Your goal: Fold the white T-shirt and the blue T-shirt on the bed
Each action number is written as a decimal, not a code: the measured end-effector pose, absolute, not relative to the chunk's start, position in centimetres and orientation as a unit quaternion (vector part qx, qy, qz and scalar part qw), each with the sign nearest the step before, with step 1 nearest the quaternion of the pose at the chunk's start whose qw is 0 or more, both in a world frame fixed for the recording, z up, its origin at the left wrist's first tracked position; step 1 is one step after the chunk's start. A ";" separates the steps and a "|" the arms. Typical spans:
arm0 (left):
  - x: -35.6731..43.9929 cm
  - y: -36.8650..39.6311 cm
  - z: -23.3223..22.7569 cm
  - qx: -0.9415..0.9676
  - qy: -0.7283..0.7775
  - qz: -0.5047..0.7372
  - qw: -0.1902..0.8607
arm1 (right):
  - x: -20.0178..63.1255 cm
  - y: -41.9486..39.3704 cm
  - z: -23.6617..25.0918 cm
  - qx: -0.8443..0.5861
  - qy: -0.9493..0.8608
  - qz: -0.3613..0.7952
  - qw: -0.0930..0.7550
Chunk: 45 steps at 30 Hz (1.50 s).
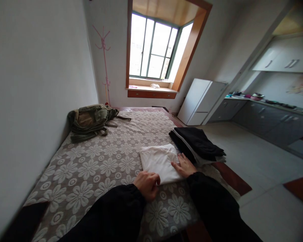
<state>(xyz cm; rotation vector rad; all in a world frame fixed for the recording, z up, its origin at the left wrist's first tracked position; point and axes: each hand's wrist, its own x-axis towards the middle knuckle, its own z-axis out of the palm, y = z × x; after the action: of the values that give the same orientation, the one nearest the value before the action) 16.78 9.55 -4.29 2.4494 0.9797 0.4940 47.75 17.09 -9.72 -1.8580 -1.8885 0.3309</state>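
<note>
Currently the folded white cloth (159, 162) is lying on the flowered tablecloth (111, 166), ahead of and between both hands, the curled left hand (146, 185) touching its near-left corner, any pinch unclear, while the flattened right hand (185, 166) is resting on its right side.

Daylight glares through the window (157, 47) — the rest dim, edges bent and soft.
</note>
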 end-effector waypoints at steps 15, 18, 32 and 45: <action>16.7 9.5 -4.0 0.893 0.344 0.184 0.224 | 47.3 17.5 -5.3 -0.554 -0.397 0.547 0.487; 16.8 9.5 -4.2 0.894 0.343 0.187 0.221 | 47.6 17.9 -4.9 -0.560 -0.376 0.578 0.459; 16.8 9.4 -4.4 0.894 0.342 0.196 0.216 | 47.4 16.1 -4.1 -0.488 -0.295 0.680 0.460; 16.7 9.3 -4.0 0.878 0.364 0.214 0.225 | 43.2 14.4 -3.7 -0.394 -0.623 0.429 0.522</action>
<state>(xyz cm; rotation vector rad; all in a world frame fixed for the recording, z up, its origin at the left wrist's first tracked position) 16.69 9.33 -4.00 2.4219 1.0033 0.5904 43.21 14.45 -3.71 -0.9438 -1.4930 1.0286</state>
